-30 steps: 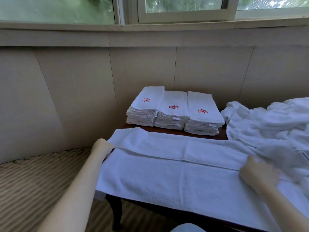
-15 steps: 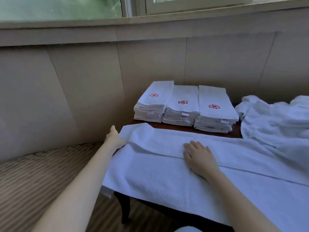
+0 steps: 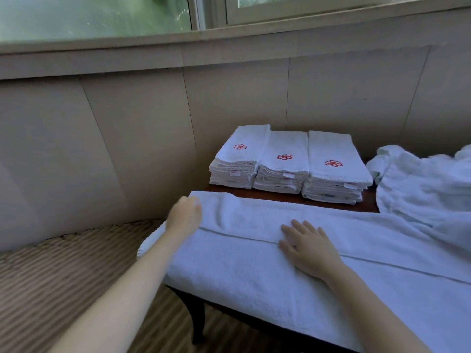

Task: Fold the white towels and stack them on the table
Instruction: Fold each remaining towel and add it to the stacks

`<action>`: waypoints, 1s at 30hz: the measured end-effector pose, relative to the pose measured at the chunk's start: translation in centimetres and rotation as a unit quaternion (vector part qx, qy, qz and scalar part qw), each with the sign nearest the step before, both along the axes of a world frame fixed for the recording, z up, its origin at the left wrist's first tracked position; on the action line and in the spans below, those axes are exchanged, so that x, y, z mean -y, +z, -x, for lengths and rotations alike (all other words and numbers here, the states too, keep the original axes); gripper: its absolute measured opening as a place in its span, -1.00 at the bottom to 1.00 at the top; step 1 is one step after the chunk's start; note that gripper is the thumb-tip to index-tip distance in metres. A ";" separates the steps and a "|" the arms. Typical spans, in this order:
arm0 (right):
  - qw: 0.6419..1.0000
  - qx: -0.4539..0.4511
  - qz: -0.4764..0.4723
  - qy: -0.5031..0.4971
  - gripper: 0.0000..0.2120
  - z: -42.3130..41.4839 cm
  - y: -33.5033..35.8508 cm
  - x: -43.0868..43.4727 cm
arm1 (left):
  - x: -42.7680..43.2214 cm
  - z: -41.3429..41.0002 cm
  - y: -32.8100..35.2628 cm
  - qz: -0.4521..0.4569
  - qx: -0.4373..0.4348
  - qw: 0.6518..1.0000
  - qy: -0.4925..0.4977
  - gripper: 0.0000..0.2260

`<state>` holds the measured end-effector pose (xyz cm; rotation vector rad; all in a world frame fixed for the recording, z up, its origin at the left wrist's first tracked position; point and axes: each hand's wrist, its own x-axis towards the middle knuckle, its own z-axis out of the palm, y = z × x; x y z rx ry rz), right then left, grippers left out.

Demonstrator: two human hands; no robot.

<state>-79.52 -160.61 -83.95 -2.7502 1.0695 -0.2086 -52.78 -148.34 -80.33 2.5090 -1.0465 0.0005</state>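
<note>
A long white towel [image 3: 242, 266] lies folded lengthwise across the front of the dark wooden table [image 3: 280, 196], its folded edge running left to right. My right hand [image 3: 308, 248] presses flat on the towel's middle with fingers spread. My left hand [image 3: 184, 216] is at the towel's far left corner; its fingers curl at the edge, and the grip itself is hidden. Three stacks of folded white towels with red flower logos [image 3: 288, 164] stand side by side at the back of the table.
A loose heap of white towels [image 3: 428, 184] lies at the back right of the table. A beige panelled wall with a window ledge [image 3: 229, 36] runs behind. Striped carpet [image 3: 63, 271] covers the floor on the left; a table leg [image 3: 197, 319] shows below the towel.
My right hand slid from the towel's right part to its middle and stays flat there. My left hand shifted a little up the left corner. The camera moved closer and left.
</note>
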 end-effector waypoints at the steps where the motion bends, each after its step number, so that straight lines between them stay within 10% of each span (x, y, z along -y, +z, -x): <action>1: 0.999 -0.026 -0.025 0.007 -0.49 0.1 0.1 -0.1 | 0.6 0.8 -0.7 -0.047 -0.053 0.997 -0.039 -0.65; 11: 0.992 -0.024 -0.007 -0.120 -0.52 3.0 0.4 2.1 | 1.1 1.8 -1.0 -0.241 0.112 0.949 0.171 -0.59; 15: 0.991 -0.038 -0.024 -0.123 -0.48 3.7 0.2 2.7 | 4.1 2.4 -0.3 -0.031 0.076 0.994 -0.065 -0.66; 18: 0.992 -0.039 -0.034 -0.115 -0.45 3.5 0.1 2.6 | 6.2 4.2 -1.5 -0.138 -0.037 0.963 -0.229 -0.58; 30: 0.972 0.012 -0.030 -0.231 -0.61 7.3 1.3 5.5 | 10.7 4.9 -0.8 -0.238 0.036 0.971 -0.001 -0.43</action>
